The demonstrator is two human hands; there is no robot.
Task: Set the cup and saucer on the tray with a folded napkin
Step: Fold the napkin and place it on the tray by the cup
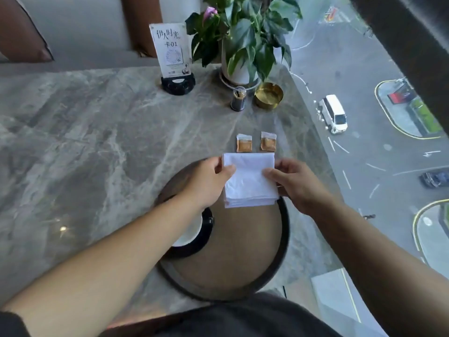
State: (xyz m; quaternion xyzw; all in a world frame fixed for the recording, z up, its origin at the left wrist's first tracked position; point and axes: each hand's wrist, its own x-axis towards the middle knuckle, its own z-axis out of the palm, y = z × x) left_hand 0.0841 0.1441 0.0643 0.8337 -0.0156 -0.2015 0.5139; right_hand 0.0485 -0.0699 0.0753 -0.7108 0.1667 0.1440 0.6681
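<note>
Presently, we record the following.
Left hand (206,181): closed in a pinch on the left edge of the napkin (249,181), thumb on top, other fingers curled beneath.
Right hand (295,182): likewise pinched on the napkin's right edge, thumb and forefinger pressed on the cloth.
Napkin: white, folded to a layered rectangle, held flat between both hands over the far rim of the tray (233,261); we cannot tell whether it touches the tray.
Tray: round, brown floor, dark rim, on the marble table (85,132) near its right edge.
Cup (190,233): white, on the black saucer (194,246), at the tray's left side, partly hidden by the left forearm.
Sachets (256,143): two, side by side on the table just beyond the napkin.
Far end of table: card stand (172,57), potted plant (243,37), toothpick holder (238,98), brass ashtray (268,94).
</note>
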